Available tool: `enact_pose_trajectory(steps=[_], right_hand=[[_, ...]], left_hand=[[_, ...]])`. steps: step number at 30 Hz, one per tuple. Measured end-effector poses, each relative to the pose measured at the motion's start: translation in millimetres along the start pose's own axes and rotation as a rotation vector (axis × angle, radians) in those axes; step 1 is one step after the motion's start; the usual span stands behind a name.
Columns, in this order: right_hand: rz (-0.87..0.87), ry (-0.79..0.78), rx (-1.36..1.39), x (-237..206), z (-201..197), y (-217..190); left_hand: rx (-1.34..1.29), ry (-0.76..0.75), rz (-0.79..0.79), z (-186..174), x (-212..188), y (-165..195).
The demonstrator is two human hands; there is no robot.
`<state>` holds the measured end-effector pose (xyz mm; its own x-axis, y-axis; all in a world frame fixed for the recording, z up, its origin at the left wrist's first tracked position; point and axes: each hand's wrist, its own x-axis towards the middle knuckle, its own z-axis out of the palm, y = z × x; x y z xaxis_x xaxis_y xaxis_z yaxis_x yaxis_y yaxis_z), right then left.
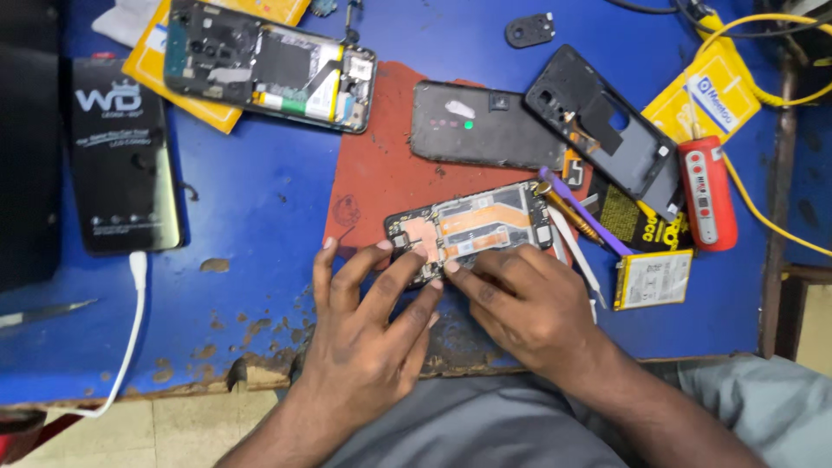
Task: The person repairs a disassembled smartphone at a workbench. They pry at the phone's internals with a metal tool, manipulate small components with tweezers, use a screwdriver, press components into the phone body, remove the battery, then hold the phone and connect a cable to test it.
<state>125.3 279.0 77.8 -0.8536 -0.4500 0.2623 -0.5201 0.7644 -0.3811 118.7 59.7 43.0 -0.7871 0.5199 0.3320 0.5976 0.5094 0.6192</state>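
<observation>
I see opened phone [472,230] lying crosswise, long axis left-right; left hand [368,334] and right hand [529,308] fingertips pinching its near-left edge, equally near.

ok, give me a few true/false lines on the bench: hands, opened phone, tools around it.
1. Both hands, left hand and right hand, touch the opened phone. True.
2. The opened phone lies on a green mat. False: the mat is red.
3. A red tool lies right of the opened phone. True.
4. The loose battery sits inside the opened phone. False: it lies apart on the blue table.
</observation>
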Motion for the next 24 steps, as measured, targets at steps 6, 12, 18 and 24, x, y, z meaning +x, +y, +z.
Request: enact_pose_trajectory(steps=[6,12,18,24], right_hand=[[0.108,0.033,0.116,-10,10,-1],[0.143,0.089,0.114,-12,12,2],[0.093,0.037,0.108,-8,10,6],[0.041,0.015,0.038,0,11,7]], left_hand=[[0.017,-0.011,0.008,0,-8,-2],[0.021,-0.032,-0.002,1,-7,-4],[0.029,-0.066,-0.016,2,-3,-6],[0.035,-0.089,-0.029,3,0,-9]])
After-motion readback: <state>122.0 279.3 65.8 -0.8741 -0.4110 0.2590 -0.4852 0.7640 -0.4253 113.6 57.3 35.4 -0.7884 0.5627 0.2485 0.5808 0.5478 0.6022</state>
